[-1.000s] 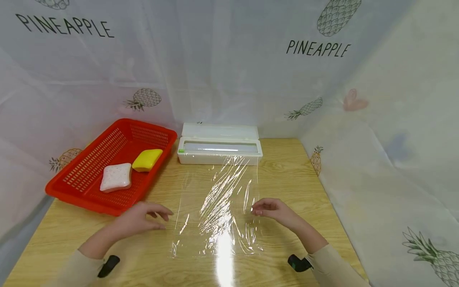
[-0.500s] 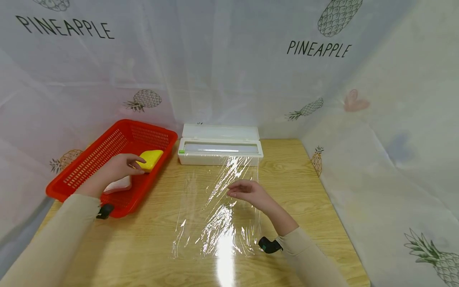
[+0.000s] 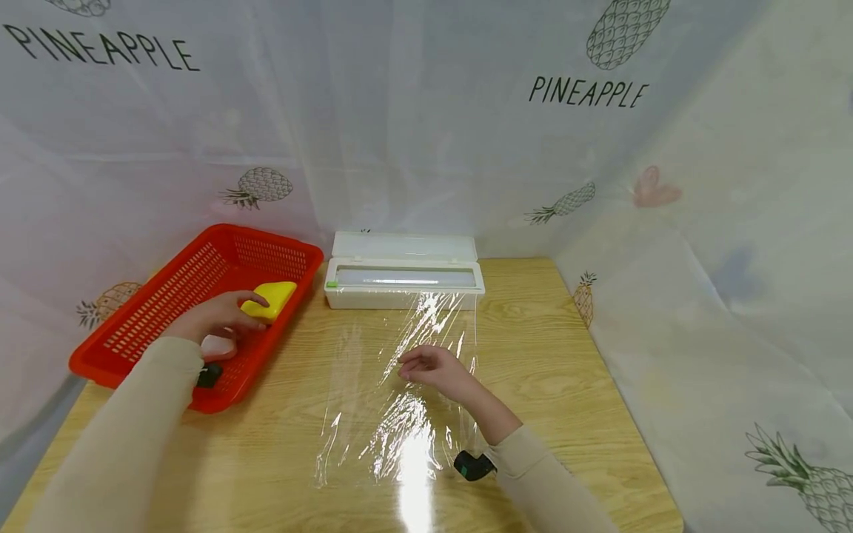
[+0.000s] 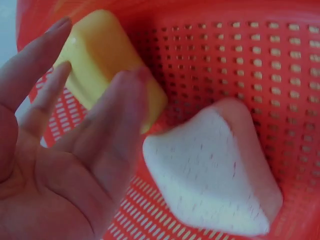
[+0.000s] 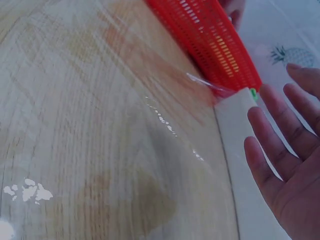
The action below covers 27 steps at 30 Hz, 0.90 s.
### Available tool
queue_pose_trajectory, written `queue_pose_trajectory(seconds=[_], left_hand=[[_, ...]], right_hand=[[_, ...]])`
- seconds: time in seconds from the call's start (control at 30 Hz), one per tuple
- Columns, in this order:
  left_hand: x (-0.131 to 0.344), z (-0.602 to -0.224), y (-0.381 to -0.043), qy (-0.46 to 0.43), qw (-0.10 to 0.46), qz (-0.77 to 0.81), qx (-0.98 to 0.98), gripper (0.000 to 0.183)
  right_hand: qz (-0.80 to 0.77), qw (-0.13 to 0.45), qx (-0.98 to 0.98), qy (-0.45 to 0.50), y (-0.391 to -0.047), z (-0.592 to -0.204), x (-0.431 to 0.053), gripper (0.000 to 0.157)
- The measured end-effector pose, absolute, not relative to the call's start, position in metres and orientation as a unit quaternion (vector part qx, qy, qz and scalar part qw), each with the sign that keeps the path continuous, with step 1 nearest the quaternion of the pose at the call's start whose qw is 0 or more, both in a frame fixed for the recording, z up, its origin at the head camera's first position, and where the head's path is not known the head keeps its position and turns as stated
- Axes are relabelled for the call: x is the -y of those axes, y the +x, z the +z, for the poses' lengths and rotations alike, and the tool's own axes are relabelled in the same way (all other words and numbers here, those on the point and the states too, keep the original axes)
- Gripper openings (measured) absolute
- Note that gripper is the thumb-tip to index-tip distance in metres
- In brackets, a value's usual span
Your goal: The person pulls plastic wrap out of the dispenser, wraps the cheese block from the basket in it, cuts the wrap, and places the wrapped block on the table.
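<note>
In the head view my left hand (image 3: pixel 215 314) reaches into the red plastic basket (image 3: pixel 163 296), its fingers at a yellow sponge-like block (image 3: pixel 278 298). The left wrist view shows those fingers spread and gently bent, overlapping the yellow block's near side. A white, speckled pillow-shaped block (image 4: pixel 202 172) lies beside it, partly hidden by my hand in the head view. My right hand (image 3: pixel 435 370) hovers, palm inward and fingers relaxed, above a sheet of clear plastic wrap (image 3: pixel 393 437). Nothing is in that hand.
Behind the wrap stands a white wrap dispenser (image 3: pixel 400 299) with its lid up and a green slider at the left end; the sheet runs from its front. Pineapple-printed cloth (image 3: pixel 413 133) hangs around the back and sides of the wooden table (image 3: pixel 553 385).
My left hand has gone from beside the wrap into the basket, up to the yellow block. My right hand has moved leftward over the wrap. The view has shifted slightly.
</note>
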<state>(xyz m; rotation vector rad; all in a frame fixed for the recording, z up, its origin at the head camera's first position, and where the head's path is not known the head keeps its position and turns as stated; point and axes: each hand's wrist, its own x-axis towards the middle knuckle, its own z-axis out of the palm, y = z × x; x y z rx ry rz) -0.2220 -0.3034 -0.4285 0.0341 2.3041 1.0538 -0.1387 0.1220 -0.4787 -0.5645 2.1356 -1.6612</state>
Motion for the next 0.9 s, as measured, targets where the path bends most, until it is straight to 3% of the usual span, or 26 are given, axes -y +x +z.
queue_pose_trajectory(seconds=[0.27,0.6,0.9], left_hand=[[0.300,-0.432,-0.228,-0.047,0.279,0.425,-0.860,0.070],[0.299,-0.424,-0.228,-0.103,0.087,0.416,-0.899,0.055],[0.288,-0.397,-0.219,-0.113,0.011,0.447,-0.887,0.051]], right_hand=[[-0.564,0.153,-0.786,-0.203,-0.138,-0.496,-0.103,0.025],[-0.543,0.134,-0.805,-0.196,-0.122,-0.471,-0.083,0.028],[-0.631,0.127,-0.749,-0.159,-0.105,-0.434,-0.096,0.028]])
